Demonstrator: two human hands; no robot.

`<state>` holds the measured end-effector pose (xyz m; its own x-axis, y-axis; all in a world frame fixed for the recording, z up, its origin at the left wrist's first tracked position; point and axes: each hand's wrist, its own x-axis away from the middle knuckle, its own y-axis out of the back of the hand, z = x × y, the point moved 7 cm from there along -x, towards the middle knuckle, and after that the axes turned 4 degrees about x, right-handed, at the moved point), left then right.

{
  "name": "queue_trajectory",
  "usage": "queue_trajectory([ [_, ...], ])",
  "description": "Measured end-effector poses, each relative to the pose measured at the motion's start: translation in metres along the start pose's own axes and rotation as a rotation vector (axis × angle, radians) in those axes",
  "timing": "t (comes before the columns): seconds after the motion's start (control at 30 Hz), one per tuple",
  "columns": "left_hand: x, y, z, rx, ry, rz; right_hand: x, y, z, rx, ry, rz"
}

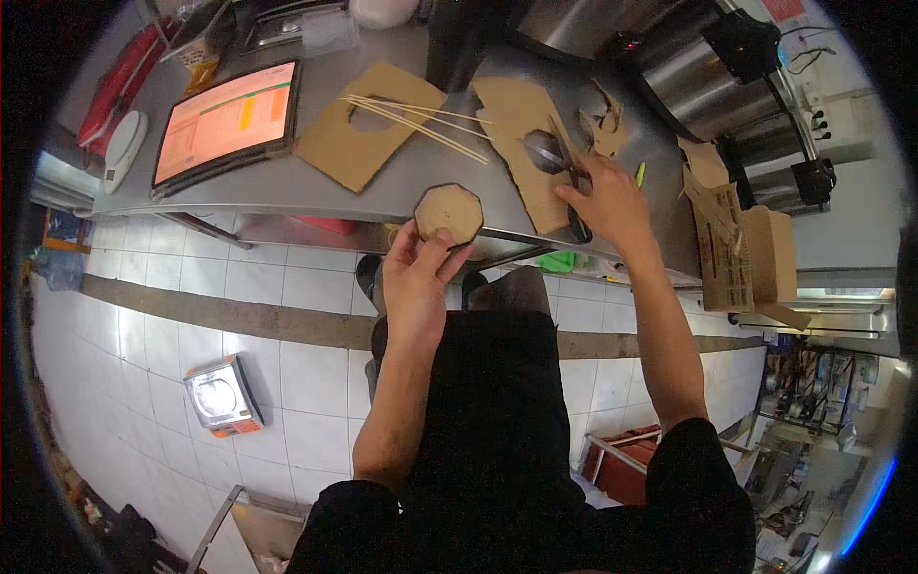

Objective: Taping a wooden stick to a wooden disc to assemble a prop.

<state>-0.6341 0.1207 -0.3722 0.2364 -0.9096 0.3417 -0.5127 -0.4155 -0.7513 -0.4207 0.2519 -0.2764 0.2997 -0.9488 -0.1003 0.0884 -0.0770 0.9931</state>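
Steel desk (287, 182), left to right: white scale (124, 143); tablet screen (228, 120); flat cardboard sheet (368, 124) with cut hole, thin wooden sticks (421, 120) across it. Left hand (416, 277), grip clamped on octagonal cardboard piece (448, 211) at near edge. Right hand (607, 196), grip closed on scissors (564, 158) over second cut cardboard (521, 134). Far right: brown carton (751, 258).

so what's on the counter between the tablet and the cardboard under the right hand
In the head view, a cardboard sheet with a hole cut out lies between the tablet and the cardboard by the right hand; thin wooden sticks cross it.
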Motion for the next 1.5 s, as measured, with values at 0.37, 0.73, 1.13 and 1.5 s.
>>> queue_trajectory([
  [0.37, 0.011, -0.013, 0.011, -0.037, 0.03, -0.022, -0.012, -0.015, 0.002, 0.162, 0.116, -0.101],
  [0.73, 0.024, -0.02, 0.012, -0.09, -0.016, 0.009, 0.021, 0.03, 0.012, -0.046, 0.114, -0.325],
  [1.13, 0.071, 0.055, 0.053, -0.377, 0.102, -0.062, 0.223, -0.071, 0.082, -1.203, -0.35, 0.665],
  [1.5, 0.118, 0.124, 0.086, -0.682, 0.123, -0.085, 0.25, -0.136, 0.107, -0.784, -0.092, 0.498],
])
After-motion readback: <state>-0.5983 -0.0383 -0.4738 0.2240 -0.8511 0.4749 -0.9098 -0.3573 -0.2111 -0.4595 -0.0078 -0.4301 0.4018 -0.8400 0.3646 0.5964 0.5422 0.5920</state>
